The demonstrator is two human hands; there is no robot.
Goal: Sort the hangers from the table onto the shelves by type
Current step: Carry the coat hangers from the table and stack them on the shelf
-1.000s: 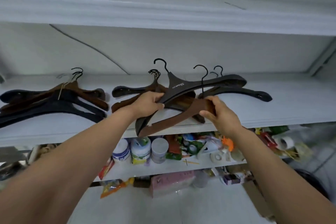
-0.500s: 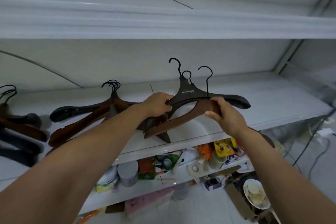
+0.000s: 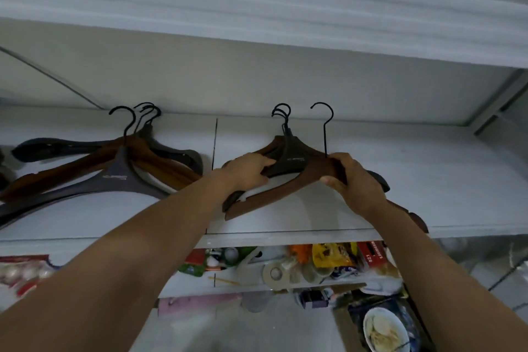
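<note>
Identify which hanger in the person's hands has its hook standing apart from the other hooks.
The brown hanger at the front, gripped by the right hand. Its hook rises alone by that hand, while the other held hangers' hooks bunch together further left.

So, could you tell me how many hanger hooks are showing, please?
7: four above the left pile, three above the held bundle in both hands; others may hide behind.

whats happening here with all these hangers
A person is holding a small bunch of mixed hangers over a white shelf. The left hand grips a black hanger, and the right hand grips a brown hanger near its hook. Another pile of hangers, brown and black mixed, lies on the shelf to the left. The shelf below holds assorted clutter.
</note>
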